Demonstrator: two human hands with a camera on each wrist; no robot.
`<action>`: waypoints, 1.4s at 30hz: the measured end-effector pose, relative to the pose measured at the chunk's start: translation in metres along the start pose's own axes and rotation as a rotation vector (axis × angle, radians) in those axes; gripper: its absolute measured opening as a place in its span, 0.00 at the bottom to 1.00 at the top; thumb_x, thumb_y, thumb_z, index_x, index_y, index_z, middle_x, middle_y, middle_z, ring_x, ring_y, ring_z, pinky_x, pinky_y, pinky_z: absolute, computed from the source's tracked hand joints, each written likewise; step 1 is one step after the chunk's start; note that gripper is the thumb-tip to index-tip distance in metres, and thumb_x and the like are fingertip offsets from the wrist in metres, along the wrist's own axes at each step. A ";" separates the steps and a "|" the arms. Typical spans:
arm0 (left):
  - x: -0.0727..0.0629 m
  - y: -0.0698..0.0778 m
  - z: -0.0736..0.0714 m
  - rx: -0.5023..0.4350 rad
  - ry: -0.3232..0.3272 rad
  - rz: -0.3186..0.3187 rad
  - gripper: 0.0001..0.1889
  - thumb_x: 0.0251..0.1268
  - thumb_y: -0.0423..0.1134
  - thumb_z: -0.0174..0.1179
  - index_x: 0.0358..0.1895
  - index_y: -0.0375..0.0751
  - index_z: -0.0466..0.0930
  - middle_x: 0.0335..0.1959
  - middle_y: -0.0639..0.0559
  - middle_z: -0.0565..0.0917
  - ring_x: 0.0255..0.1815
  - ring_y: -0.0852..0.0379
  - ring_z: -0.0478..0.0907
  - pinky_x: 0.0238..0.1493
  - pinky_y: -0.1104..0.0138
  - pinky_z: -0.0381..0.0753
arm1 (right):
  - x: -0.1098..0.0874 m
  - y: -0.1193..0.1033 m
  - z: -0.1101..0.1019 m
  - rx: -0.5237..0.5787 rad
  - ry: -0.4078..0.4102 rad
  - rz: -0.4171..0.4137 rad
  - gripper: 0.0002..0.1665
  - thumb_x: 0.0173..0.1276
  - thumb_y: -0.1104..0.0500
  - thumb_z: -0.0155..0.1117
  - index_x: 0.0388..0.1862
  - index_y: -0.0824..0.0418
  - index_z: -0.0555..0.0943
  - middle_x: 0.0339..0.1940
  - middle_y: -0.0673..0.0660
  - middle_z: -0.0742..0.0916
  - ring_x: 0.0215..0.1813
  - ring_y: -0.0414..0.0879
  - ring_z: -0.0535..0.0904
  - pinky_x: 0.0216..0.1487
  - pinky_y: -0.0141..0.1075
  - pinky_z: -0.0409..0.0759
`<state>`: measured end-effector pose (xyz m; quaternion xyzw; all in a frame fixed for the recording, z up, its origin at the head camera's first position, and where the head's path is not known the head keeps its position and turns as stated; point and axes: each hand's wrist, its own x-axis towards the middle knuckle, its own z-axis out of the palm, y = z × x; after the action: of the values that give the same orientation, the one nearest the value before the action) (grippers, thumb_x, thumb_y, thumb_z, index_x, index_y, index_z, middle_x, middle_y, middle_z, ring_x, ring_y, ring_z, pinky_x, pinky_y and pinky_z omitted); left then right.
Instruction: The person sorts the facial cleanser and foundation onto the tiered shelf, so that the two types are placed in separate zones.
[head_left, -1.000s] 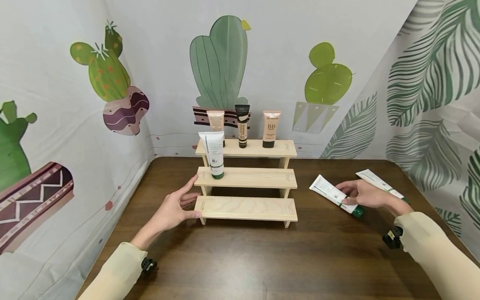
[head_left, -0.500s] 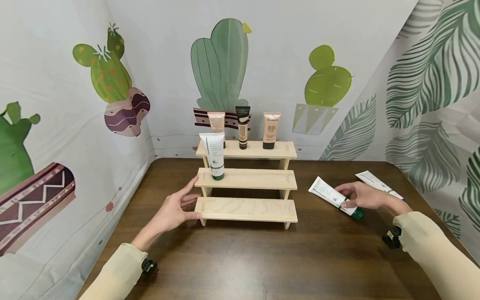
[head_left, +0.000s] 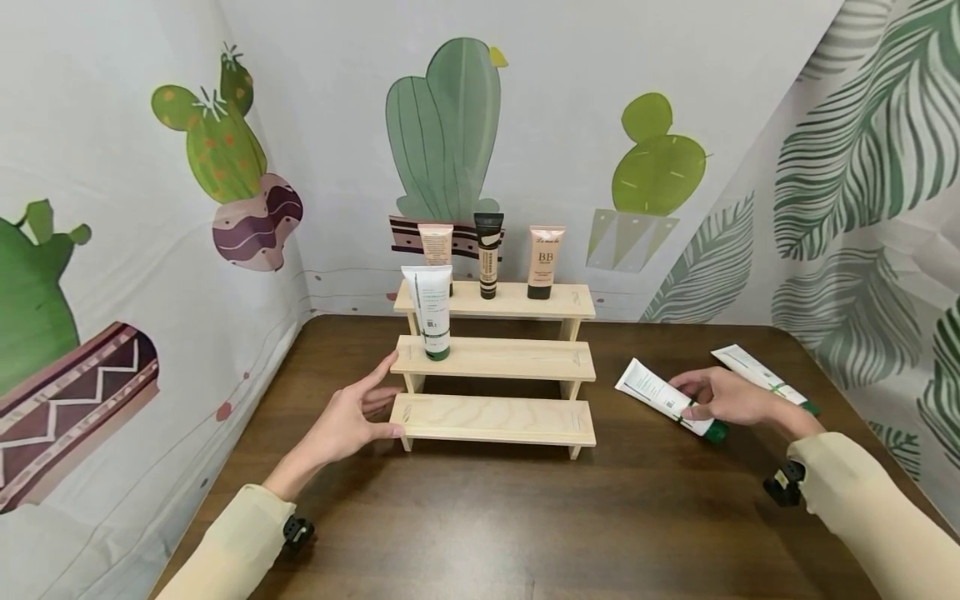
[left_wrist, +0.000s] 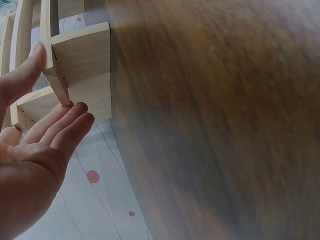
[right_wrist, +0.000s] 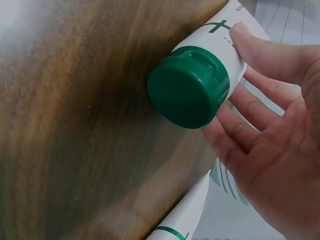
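My left hand point(head_left: 348, 421) touches the left end of a three-step wooden display stand point(head_left: 491, 414), its thumb at the bottom step and index fingertip at the middle one. Its other fingers point(left_wrist: 70, 125), fairly straight, meet the side panel. To the right, my right hand point(head_left: 731, 396) pinches a white squeeze tube point(head_left: 652, 390) near its green flip cap point(right_wrist: 185, 90), thumb on one face and fingers along the other. That tube lies slanted, close over the table. A second white tube point(head_left: 750, 367) lies behind the right hand. Another white tube point(head_left: 431, 308) stands cap-down on the middle step's left end.
Along the top step stand a pink tube point(head_left: 437, 242), partly hidden, a black-and-beige tube point(head_left: 488, 262) and a pink BB cream tube point(head_left: 543, 260). The brown wooden table point(head_left: 480, 517) meets a cactus-print cloth point(head_left: 555, 125) at its back and sides.
The head view has shifted slightly. Both hands keep nearly the same place, and the right hand stays on the same tube.
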<state>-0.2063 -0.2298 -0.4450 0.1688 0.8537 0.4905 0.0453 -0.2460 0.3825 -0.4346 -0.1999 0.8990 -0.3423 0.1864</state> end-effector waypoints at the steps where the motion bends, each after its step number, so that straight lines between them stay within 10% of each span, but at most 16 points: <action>1: 0.000 0.000 0.000 -0.003 -0.001 0.000 0.62 0.52 0.27 0.81 0.86 0.63 0.53 0.64 0.32 0.82 0.63 0.35 0.81 0.64 0.49 0.81 | -0.001 -0.001 0.001 0.002 0.004 0.002 0.33 0.68 0.66 0.75 0.66 0.82 0.74 0.46 0.59 0.87 0.38 0.47 0.81 0.33 0.34 0.81; 42: 0.001 0.001 0.000 -0.001 -0.002 -0.006 0.62 0.53 0.27 0.81 0.86 0.63 0.53 0.64 0.31 0.81 0.63 0.35 0.81 0.65 0.49 0.80 | -0.025 -0.048 0.025 0.071 0.262 -0.080 0.35 0.69 0.64 0.76 0.68 0.80 0.73 0.49 0.64 0.88 0.46 0.49 0.87 0.40 0.35 0.88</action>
<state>-0.2064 -0.2286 -0.4440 0.1669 0.8540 0.4905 0.0478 -0.2016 0.3483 -0.4141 -0.1828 0.8941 -0.4043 0.0607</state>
